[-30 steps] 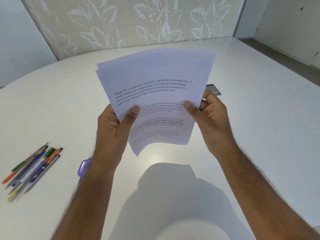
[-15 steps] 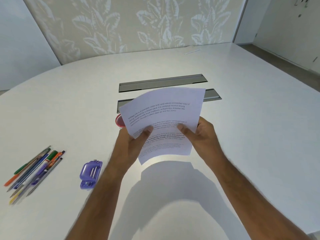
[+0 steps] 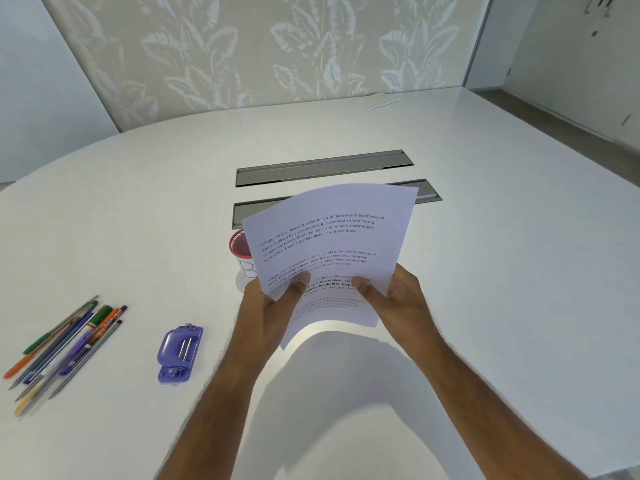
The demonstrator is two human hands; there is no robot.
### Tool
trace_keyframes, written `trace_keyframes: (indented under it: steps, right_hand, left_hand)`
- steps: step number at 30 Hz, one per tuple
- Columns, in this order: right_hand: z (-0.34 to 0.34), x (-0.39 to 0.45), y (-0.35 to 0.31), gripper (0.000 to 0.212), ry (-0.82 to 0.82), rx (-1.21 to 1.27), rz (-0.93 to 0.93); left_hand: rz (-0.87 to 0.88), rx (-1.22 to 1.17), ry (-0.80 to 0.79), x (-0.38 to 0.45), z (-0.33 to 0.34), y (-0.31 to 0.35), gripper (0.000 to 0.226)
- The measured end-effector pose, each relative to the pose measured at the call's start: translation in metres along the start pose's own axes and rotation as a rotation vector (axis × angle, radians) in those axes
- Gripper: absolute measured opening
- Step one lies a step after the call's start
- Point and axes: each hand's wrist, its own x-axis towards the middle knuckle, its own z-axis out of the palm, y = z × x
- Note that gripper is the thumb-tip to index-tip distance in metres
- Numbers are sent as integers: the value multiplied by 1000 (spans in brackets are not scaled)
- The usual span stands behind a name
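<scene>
the left hand [image 3: 272,306] and the right hand [image 3: 398,297] each pinch the lower part of a thin sheaf of white printed paper sheets [image 3: 329,244], thumbs on the text side and fingers hidden beneath, so the pages rise tilted and bowed above both hands, clear of the smooth white table [image 3: 502,271]. the step looks like squaring the pages: i'd loosen both pinches a little, let the edges settle level, then tap the near edge down between the wrists. left of the left hand lie a purple plastic hole punch [image 3: 180,355] and, farther out, a loose row of coloured pens and pencils [image 3: 65,348]; just beyond its knuckles stands a red-rimmed mesh cup [image 3: 240,249], half hidden by the paper. two grey metal slots [image 3: 323,166] and a leaf-patterned wall [image 3: 277,46] lie beyond.
</scene>
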Motion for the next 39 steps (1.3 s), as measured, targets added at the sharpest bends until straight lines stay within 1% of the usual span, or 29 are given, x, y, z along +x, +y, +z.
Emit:
trace_keyframes:
  steps: [2,5,10,14,17,19,22,24,27,29,30,32,34,36,39]
  right_hand:
    - [3,-3,5,26,-19,43,-4]
    - [6,-10,18,26,-39,-6,17]
    - [5,-11,20,30,-25,39,10]
    - [8,-15,34,26,-31,-5,91]
    - [4,-14,40,27,-40,37,97]
    - [-1,-12,44,24,-52,52,145]
    - [-6,-10,51,20,-24,69,232]
    - [-8,-9,51,26,14,140,276]
    - [-4,-9,47,49,65,435,399]
    - [1,-8,44,67,18,553,429]
    - [4,-7,43,69,-33,592,414]
    - [11,-6,40,61,-117,704,358]
    - [17,-4,35,56,-135,785,337]
    - [20,-3,31,54,-90,752,355]
    - [17,1,29,52,-20,691,283]
  left_hand:
    - [-15,-30,4,-2,2,-5,24]
    - [-79,-60,13,-7,6,-14,30]
    - [-30,-54,9,-7,3,-17,29]
    - [-74,-63,-10,-10,8,-20,21]
    - [-75,-31,-1,-9,3,-21,21]
    - [-58,-57,1,-7,-1,-22,24]
    - [-61,-108,74,-5,-6,-18,36]
    - [-40,-163,86,-2,-9,-16,44]
    - [-16,-331,49,2,-10,-12,45]
    - [-3,-456,5,6,-8,-11,45]
    - [-6,-502,-16,7,-6,-11,47]
    - [-27,-551,-43,9,-3,-15,49]
    - [-45,-569,-59,9,0,-21,49]
    - [-50,-577,-66,8,1,-27,51]
    - [-26,-579,-41,10,-5,-33,56]
